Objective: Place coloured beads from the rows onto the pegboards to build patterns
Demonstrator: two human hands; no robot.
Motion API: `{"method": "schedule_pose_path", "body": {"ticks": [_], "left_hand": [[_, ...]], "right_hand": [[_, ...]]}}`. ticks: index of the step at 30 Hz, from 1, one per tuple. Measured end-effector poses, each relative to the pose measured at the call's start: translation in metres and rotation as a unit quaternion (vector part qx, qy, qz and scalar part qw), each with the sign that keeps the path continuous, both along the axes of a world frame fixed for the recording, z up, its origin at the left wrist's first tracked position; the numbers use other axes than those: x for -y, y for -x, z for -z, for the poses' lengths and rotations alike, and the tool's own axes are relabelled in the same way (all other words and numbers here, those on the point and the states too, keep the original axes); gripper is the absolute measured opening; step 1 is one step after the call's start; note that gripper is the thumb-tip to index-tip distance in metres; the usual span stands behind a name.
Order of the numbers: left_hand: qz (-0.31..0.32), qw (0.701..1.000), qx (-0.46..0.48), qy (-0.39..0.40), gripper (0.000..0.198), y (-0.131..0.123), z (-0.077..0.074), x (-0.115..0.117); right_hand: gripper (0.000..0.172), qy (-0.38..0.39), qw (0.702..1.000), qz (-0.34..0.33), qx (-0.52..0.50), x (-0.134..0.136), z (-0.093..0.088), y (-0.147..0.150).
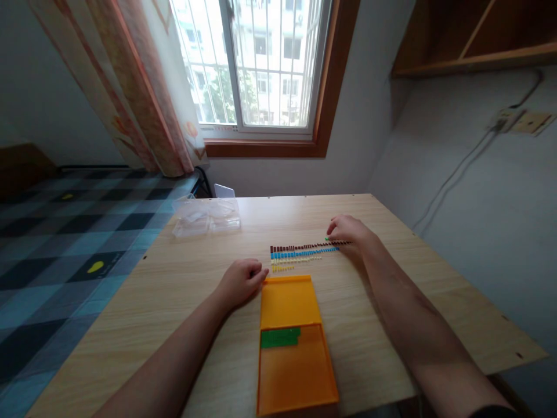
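Observation:
My left hand [242, 282] rests on the table with curled fingers, its thumb tip by the upper left corner of an open orange plastic case [297, 377]. A green block of small pieces [280, 337] lies in the case's near half. Beyond the case, tiny pieces stand in rows: dark brown [300, 248], blue [296, 253], cream [289, 260] and yellow [281, 268]. At the far right of these rows my right hand [351, 229] is pinched, with a tiny bright green piece [326, 238] at its fingertips. Its exact shape is too small to tell.
A clear plastic box [206, 219] with raised lids stands at the table's back left. A checked bed [100, 249] adjoins the wooden table [183, 331] on the left. On the right wall, a cable [452, 174] hangs from an outlet, below a wooden shelf [470, 64].

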State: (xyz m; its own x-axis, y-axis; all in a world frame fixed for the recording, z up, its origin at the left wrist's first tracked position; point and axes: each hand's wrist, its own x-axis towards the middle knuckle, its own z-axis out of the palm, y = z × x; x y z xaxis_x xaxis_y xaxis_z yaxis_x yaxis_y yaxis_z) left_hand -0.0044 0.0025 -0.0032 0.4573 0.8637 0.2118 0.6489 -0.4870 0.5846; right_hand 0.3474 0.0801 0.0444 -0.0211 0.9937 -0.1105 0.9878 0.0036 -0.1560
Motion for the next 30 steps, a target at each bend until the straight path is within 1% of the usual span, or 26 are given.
{"method": "schedule_pose_path", "body": {"ticks": [6, 11, 15, 21, 26, 28, 30], "left_hand": [[-0.002, 1.000, 0.004, 0.004, 0.043, 0.000, -0.001, 0.000], [0.000, 1.000, 0.002, 0.004, 0.043, -0.001, 0.000, -0.001], [0.002, 1.000, 0.000, 0.003, 0.043, 0.000, 0.000, 0.000], [0.001, 1.000, 0.002, 0.000, 0.043, 0.000, 0.000, 0.000], [-0.005, 1.000, 0.003, 0.004, 0.043, 0.000, 0.001, 0.000], [-0.007, 1.000, 0.005, 0.006, 0.043, -0.001, 0.001, 0.000], [-0.007, 1.000, 0.007, 0.007, 0.043, -0.001, 0.000, 0.000]], "right_hand": [[0.029, 0.020, 1.000, 0.008, -0.007, -0.001, 0.003, 0.000], [0.028, 0.031, 0.999, 0.006, -0.011, -0.003, 0.010, 0.001], [0.026, 0.026, 1.000, -0.003, -0.010, -0.004, 0.011, 0.001], [0.022, 0.009, 1.000, -0.025, -0.007, -0.005, 0.011, 0.002], [0.020, -0.010, 1.000, -0.028, 0.003, -0.003, 0.011, 0.006], [0.020, -0.022, 0.999, -0.025, 0.006, -0.001, 0.008, 0.008], [0.019, -0.036, 0.999, -0.023, 0.007, 0.001, 0.001, 0.009]]}}
